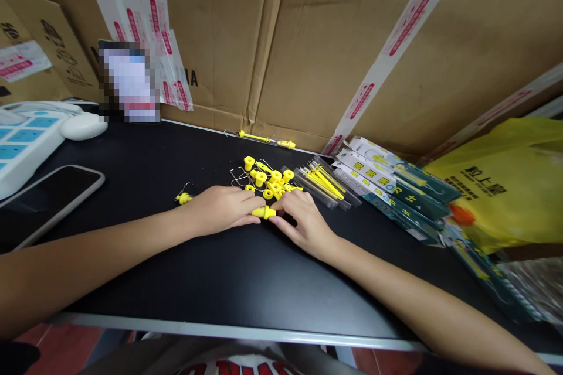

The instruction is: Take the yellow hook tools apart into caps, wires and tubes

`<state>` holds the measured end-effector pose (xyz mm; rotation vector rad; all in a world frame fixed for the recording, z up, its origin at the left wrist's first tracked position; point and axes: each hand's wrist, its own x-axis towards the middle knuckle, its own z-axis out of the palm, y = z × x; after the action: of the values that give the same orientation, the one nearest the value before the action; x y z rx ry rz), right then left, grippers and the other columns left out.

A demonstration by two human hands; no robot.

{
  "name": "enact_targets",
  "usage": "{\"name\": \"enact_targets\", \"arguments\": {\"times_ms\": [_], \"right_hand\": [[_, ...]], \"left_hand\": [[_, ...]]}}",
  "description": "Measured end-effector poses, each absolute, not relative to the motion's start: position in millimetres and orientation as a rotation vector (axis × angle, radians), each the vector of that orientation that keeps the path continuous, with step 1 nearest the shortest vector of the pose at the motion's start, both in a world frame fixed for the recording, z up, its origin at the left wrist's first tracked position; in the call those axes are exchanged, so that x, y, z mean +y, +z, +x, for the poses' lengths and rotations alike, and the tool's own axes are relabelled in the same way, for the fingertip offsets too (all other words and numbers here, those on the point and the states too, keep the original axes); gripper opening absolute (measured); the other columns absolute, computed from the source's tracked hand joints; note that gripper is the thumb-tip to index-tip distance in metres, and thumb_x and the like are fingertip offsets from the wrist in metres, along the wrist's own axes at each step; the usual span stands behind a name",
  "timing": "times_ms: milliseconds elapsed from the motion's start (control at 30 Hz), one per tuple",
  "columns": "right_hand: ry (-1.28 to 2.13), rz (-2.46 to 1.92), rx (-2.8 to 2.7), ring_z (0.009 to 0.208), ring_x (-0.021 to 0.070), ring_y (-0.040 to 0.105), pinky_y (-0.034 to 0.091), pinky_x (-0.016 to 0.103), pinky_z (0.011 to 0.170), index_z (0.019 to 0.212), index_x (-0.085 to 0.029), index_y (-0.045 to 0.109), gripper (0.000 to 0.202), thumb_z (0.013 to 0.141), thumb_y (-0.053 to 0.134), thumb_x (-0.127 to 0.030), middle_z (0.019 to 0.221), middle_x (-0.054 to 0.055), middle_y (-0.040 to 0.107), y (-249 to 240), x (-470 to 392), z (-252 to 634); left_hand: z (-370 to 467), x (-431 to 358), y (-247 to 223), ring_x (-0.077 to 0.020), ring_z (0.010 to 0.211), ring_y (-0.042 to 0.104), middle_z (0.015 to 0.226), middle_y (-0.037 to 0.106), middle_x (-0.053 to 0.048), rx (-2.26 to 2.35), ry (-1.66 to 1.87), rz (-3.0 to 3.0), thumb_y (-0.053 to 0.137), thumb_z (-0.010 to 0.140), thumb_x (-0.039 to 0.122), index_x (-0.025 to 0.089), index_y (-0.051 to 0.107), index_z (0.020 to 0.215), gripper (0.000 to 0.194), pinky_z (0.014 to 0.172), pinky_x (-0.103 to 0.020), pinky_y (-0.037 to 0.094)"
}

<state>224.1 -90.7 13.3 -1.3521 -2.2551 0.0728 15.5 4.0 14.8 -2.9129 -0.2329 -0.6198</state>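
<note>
A yellow plastic spring scale part (263, 212) with a raised collar lies between my two hands, just above the table. My left hand (222, 206) is closed around its left side, with thumb and fingers pinching it. At its right end, the thumb and fingertips of my right hand (305, 220) grip the tip. A yellow cap with a wire hook (183, 198) shows left of my left hand; whether it joins the held part is hidden. Just beyond my fingers is a pile of yellow caps and wire hooks (275, 179).
Clear tubes and yellow strips (325, 180) lie right of the pile. An assembled spring scale (267, 139) rests along the back edge. Printed packages (396, 187) and a yellow bag (505, 176) are at right; a phone (53, 199) and power strip (33, 140) at left. Cardboard boxes (329, 41) stand behind.
</note>
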Motion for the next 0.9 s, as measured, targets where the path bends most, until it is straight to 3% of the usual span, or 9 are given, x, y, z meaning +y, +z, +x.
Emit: {"name": "enact_targets", "arguments": {"times_ms": [400,533,733,900], "right_hand": [[0.006,-1.232,-2.241,0.079,0.0181,0.049,0.035,0.033,0.070,0.088,-0.021,0.048,0.006,0.087,0.052,-0.017,0.083,0.003,0.060,7.7,-90.5,225.1],[0.062,-1.287,-2.234,0.083,0.0194,0.049,0.036,0.035,0.073,0.096,-0.021,0.046,0.016,0.083,0.057,-0.023,0.088,0.004,0.059,11.4,-92.5,224.3],[0.077,-1.393,-2.305,0.085,0.0202,0.046,0.034,0.036,0.074,0.092,-0.021,0.052,0.012,0.094,0.043,-0.030,0.088,0.005,0.059,18.2,-93.2,221.5],[0.084,-1.339,-2.262,0.083,0.0194,0.048,0.035,0.035,0.074,0.091,-0.021,0.052,0.010,0.091,0.049,-0.031,0.084,0.004,0.060,15.4,-91.5,222.1]], "left_hand": [[15.6,4.3,14.7,-0.0140,0.079,0.064,0.090,0.067,-0.001,-0.241,-0.609,-2.936,0.040,0.094,0.042,0.018,0.057,0.104,0.031,0.068,-0.022,0.045],[15.3,4.4,15.3,-0.0137,0.079,0.063,0.089,0.066,-0.001,-0.243,-0.607,-2.935,0.039,0.095,0.042,0.018,0.057,0.103,0.031,0.067,-0.022,0.045],[14.9,4.1,15.1,-0.0129,0.076,0.062,0.084,0.065,-0.001,-0.210,-0.614,-2.918,0.038,0.095,0.041,0.019,0.058,0.102,0.030,0.065,-0.022,0.044],[15.2,4.2,16.1,-0.0134,0.076,0.062,0.084,0.064,-0.001,-0.205,-0.613,-2.947,0.037,0.095,0.041,0.018,0.059,0.102,0.032,0.065,-0.023,0.044]]}}
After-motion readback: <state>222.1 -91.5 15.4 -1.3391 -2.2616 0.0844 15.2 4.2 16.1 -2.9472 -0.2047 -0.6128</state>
